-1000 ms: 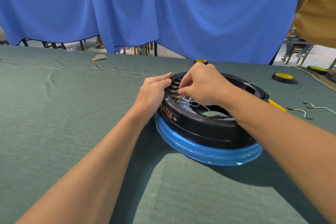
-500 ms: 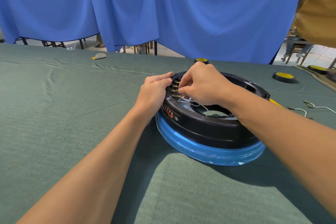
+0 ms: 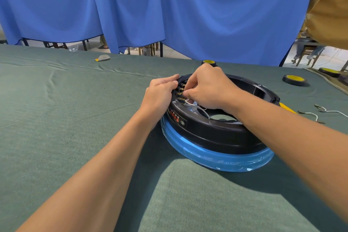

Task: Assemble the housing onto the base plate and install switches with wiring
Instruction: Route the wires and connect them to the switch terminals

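Note:
A black ring-shaped housing (image 3: 211, 133) sits on a round base plate wrapped in blue film (image 3: 216, 158), right of the table's middle. On the housing's left inner wall is a row of switches with brass terminals (image 3: 181, 88). My left hand (image 3: 160, 94) grips the housing's outer left rim beside the switches. My right hand (image 3: 205, 88) reaches over the ring from the right and pinches the end of a thin white wire (image 3: 192, 104) at the terminals. The wire trails down into the ring's opening.
Green cloth covers the table (image 3: 75, 118). Loose white wires (image 3: 320, 112) and a yellow-handled tool (image 3: 287, 108) lie right of the housing. Yellow-and-black tape rolls (image 3: 294, 80) sit at the back right, a small scrap (image 3: 102, 58) at the back left. Blue curtains hang behind.
Both hands stay at the switches. The right hand's fingers have shifted slightly along the terminals with the white wire.

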`<state>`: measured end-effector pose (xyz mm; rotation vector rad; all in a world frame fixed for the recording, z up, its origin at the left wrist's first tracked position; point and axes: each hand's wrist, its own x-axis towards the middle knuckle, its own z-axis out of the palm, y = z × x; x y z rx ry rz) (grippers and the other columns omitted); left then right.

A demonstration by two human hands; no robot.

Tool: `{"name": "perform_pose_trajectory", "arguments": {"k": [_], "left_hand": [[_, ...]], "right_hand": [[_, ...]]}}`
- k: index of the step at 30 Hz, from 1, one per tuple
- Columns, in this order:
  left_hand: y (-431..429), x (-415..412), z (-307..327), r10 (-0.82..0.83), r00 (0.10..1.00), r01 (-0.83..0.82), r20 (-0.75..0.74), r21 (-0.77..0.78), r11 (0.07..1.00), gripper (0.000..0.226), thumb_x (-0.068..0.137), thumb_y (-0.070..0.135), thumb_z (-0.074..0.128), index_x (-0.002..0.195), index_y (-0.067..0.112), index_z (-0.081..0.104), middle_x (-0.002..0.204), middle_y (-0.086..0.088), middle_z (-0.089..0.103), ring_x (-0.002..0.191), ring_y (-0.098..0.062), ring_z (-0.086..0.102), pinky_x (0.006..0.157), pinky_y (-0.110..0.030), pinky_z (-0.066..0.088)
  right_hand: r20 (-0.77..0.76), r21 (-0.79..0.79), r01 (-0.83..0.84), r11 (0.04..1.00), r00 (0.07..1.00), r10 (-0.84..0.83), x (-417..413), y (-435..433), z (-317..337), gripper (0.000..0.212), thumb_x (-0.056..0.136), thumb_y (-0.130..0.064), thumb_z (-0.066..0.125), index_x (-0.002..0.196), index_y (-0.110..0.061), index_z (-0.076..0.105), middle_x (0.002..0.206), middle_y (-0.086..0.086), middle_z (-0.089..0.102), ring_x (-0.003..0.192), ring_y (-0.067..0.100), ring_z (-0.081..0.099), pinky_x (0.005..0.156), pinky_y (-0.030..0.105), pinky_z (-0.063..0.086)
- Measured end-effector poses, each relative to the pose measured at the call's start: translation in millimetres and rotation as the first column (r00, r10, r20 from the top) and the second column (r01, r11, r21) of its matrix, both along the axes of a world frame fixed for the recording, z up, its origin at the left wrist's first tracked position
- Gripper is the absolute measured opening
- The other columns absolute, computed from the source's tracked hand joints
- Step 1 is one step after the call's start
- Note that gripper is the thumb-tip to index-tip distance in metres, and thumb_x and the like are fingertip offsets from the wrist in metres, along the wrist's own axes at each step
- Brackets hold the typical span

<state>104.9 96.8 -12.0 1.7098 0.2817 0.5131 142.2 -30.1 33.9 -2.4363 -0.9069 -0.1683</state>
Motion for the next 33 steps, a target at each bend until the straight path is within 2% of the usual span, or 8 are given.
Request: {"name": "perform_pose_trajectory", "arguments": {"k": [4, 10, 14, 17, 20, 26, 33], "left_hand": [[-0.2, 0.7, -0.5, -0.003, 1.000, 0.003, 0.011, -0.018, 1.000, 0.035, 0.094, 0.014, 0.050, 0.125, 0.019, 0.064, 0.129, -0.005, 0.064, 0.121, -0.021, 0.057, 0.109, -0.042, 0.041], [-0.1, 0.9, -1.9, -0.002, 1.000, 0.002, 0.015, -0.025, 1.000, 0.035, 0.094, 0.014, 0.050, 0.125, 0.020, 0.065, 0.129, -0.005, 0.063, 0.121, -0.022, 0.056, 0.108, -0.042, 0.040], [0.3, 1.0, -0.7, -0.013, 1.000, 0.014, 0.021, -0.039, 0.999, 0.035, 0.094, 0.011, 0.050, 0.125, 0.016, 0.065, 0.128, -0.006, 0.064, 0.120, -0.023, 0.058, 0.108, -0.042, 0.041], [0.6, 0.9, -0.1, -0.014, 1.000, 0.015, 0.023, -0.043, 0.999, 0.035, 0.094, 0.010, 0.050, 0.126, 0.015, 0.064, 0.127, -0.007, 0.064, 0.119, -0.022, 0.058, 0.107, -0.042, 0.042], [0.3, 1.5, 0.6, -0.013, 1.000, 0.014, 0.024, -0.043, 0.999, 0.035, 0.094, 0.009, 0.050, 0.126, 0.013, 0.064, 0.126, -0.008, 0.065, 0.118, -0.022, 0.059, 0.108, -0.042, 0.042], [0.0, 0.3, 0.7, -0.008, 1.000, 0.008, 0.008, -0.021, 1.000, 0.034, 0.094, 0.012, 0.049, 0.125, 0.016, 0.064, 0.127, -0.007, 0.065, 0.121, -0.024, 0.057, 0.109, -0.043, 0.040], [-0.8, -1.5, 2.5, -0.015, 1.000, 0.015, 0.001, -0.009, 1.000, 0.035, 0.096, 0.011, 0.048, 0.128, 0.015, 0.062, 0.130, -0.009, 0.063, 0.121, -0.024, 0.057, 0.108, -0.043, 0.041]], "right_hand": [[-0.008, 0.004, 0.001, 1.000, 1.000, -0.001, -0.6, -0.4, 0.9, 0.011, 0.088, -0.010, 0.066, 0.091, -0.014, 0.076, 0.082, 0.001, 0.067, 0.083, 0.016, 0.062, 0.066, 0.025, 0.046], [-0.029, -0.003, 0.000, 1.000, 1.000, 0.000, -0.3, -0.1, 1.4, 0.011, 0.088, -0.011, 0.066, 0.092, -0.014, 0.076, 0.081, 0.001, 0.066, 0.080, 0.015, 0.060, 0.055, 0.020, 0.042], [0.037, -0.060, -0.034, 0.998, 0.999, 0.037, -1.0, -1.4, 4.2, 0.009, 0.086, -0.016, 0.063, 0.089, -0.022, 0.070, 0.089, 0.002, 0.067, 0.087, 0.019, 0.060, 0.075, 0.031, 0.052], [0.048, -0.053, -0.043, 0.998, 0.998, 0.045, -3.0, -7.5, 9.7, 0.014, 0.081, -0.019, 0.063, 0.073, -0.031, 0.060, 0.077, -0.008, 0.064, 0.090, 0.021, 0.061, 0.086, 0.039, 0.053], [-0.008, -0.112, -0.115, 0.987, 0.993, 0.115, -8.3, -10.9, 12.5, 0.008, 0.078, -0.024, 0.071, 0.074, -0.031, 0.068, 0.071, -0.016, 0.063, 0.085, 0.015, 0.063, 0.082, 0.039, 0.055], [0.018, -0.152, -0.153, 0.976, 0.987, 0.158, -7.9, -12.2, 11.7, 0.003, 0.079, -0.022, 0.078, 0.078, -0.025, 0.076, 0.072, -0.013, 0.066, 0.078, 0.009, 0.064, 0.078, 0.035, 0.057], [0.016, -0.127, -0.177, 0.976, 0.983, 0.180, -4.0, -12.7, 11.4, 0.003, 0.081, -0.018, 0.077, 0.081, -0.021, 0.079, 0.064, -0.018, 0.059, 0.072, 0.004, 0.060, 0.061, 0.017, 0.047]]}}
